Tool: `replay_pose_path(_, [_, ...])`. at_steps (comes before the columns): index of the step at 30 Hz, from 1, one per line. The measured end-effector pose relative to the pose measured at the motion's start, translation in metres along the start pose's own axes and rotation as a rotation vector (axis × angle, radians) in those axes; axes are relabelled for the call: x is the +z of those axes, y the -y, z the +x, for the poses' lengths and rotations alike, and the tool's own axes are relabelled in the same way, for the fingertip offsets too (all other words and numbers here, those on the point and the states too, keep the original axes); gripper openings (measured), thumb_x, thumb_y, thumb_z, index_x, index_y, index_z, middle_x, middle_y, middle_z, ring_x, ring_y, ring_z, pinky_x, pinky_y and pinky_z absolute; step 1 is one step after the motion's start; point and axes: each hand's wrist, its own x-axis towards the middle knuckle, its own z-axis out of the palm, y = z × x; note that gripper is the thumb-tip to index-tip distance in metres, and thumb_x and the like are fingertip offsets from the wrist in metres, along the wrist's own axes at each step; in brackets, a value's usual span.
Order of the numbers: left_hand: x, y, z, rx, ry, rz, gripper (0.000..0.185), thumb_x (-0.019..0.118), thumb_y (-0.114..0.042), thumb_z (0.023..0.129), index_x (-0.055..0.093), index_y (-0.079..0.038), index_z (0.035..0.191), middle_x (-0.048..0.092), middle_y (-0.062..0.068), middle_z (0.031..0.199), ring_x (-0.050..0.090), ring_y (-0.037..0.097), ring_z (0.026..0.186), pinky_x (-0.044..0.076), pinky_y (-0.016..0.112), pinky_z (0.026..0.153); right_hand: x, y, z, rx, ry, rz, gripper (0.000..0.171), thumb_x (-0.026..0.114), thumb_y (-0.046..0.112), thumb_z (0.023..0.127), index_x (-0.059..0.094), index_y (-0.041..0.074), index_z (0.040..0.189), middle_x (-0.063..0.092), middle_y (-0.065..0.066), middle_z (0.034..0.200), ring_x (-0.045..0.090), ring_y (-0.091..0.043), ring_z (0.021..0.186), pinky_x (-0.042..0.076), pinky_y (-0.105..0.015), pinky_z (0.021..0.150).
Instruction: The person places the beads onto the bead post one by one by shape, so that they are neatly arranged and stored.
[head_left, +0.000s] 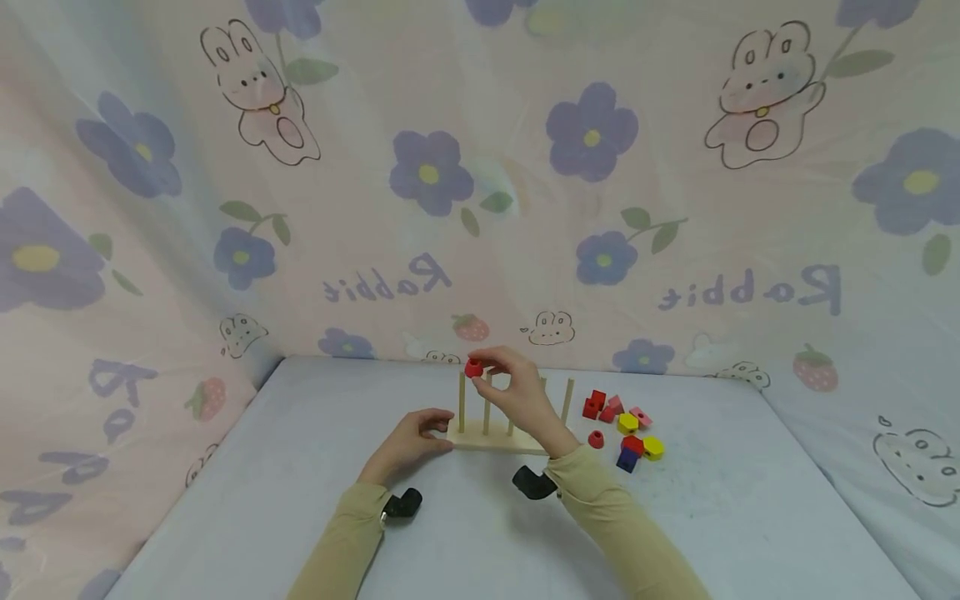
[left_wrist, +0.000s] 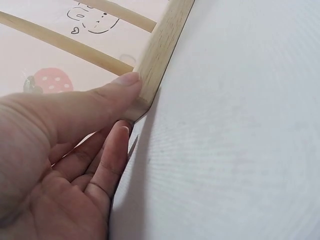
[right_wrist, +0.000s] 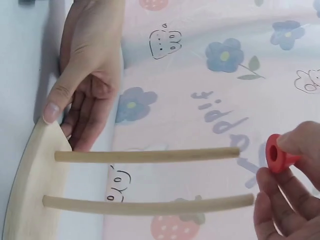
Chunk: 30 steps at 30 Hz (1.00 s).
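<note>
A wooden peg stand [head_left: 495,439] with several upright pegs is on the table. My left hand [head_left: 411,443] grips its left end; in the left wrist view the thumb [left_wrist: 107,102] lies on the base edge, with curled fingers beside the corner. My right hand [head_left: 517,392] pinches a small red bead [head_left: 473,367] between thumb and fingertips, close to the top of the leftmost peg. In the right wrist view, the hole of the red bead [right_wrist: 276,154] faces the peg tips, a short gap away from the end of the nearest peg [right_wrist: 150,156].
Right of the stand lie loose beads: red blocks [head_left: 594,405], pink pieces [head_left: 640,417], yellow hexagons [head_left: 653,448], a dark blue cube [head_left: 627,459] and a red rounded bead [head_left: 596,439]. A patterned rabbit-and-flower cloth [head_left: 510,225] hangs behind the white table [head_left: 480,533].
</note>
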Motion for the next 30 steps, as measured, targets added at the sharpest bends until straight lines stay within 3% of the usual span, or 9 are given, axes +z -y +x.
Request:
replay_pose_path(4, [-0.001,-0.001,0.000,0.007,0.005,-0.008,0.050,0.076,-0.008,0.080,0.058,0.000,0.126,0.063,0.011,0.106,0.059,0.025,0.096,0.046,0.040,0.085,0.014,-0.026,0.002,-0.048,-0.026,-0.091,0.032,0.070,-0.002,0.083,0.065,0.002,0.114,0.065,-0.003,0.105,0.060,-0.016,0.098,0.049,-0.035,0.082])
replay_pose_path(11, [-0.002,0.001,0.001,0.009,0.008,-0.003,0.050,0.077,-0.010,0.080,0.059,-0.002,0.125,0.063,0.008,0.105,0.059,0.024,0.097,0.047,0.037,0.084,0.028,-0.031,0.004,-0.059,-0.039,-0.083,0.032,0.069,-0.005,0.082,0.063,0.000,0.113,0.064,-0.006,0.105,0.059,-0.018,0.099,0.048,-0.033,0.087])
replay_pose_path(17, [-0.002,0.002,0.003,-0.015,0.000,-0.006,0.050,0.078,-0.014,0.079,0.060,-0.006,0.125,0.063,0.006,0.106,0.058,0.021,0.097,0.047,0.038,0.085,0.036,-0.036,0.005,-0.069,-0.094,-0.103,0.034,0.069,-0.008,0.080,0.063,0.001,0.112,0.063,-0.006,0.102,0.061,-0.018,0.092,0.050,-0.030,0.083])
replay_pose_path(24, [-0.002,0.002,0.004,-0.052,-0.009,0.005,0.050,0.079,-0.016,0.079,0.060,-0.008,0.125,0.063,0.004,0.105,0.059,0.019,0.092,0.047,0.036,0.082,0.044,-0.039,0.004,0.064,-0.159,-0.078,0.040,0.072,-0.007,0.077,0.059,0.001,0.114,0.066,-0.007,0.096,0.063,-0.020,0.085,0.052,-0.034,0.077])
replay_pose_path(30, [-0.001,0.000,0.004,-0.044,-0.011,0.001,0.048,0.078,-0.011,0.079,0.061,-0.004,0.123,0.063,0.006,0.107,0.059,0.021,0.096,0.049,0.033,0.080,0.053,-0.035,-0.009,0.247,-0.177,0.091,0.049,0.071,-0.009,0.078,0.048,-0.002,0.121,0.063,-0.019,0.100,0.063,-0.033,0.092,0.050,-0.046,0.083])
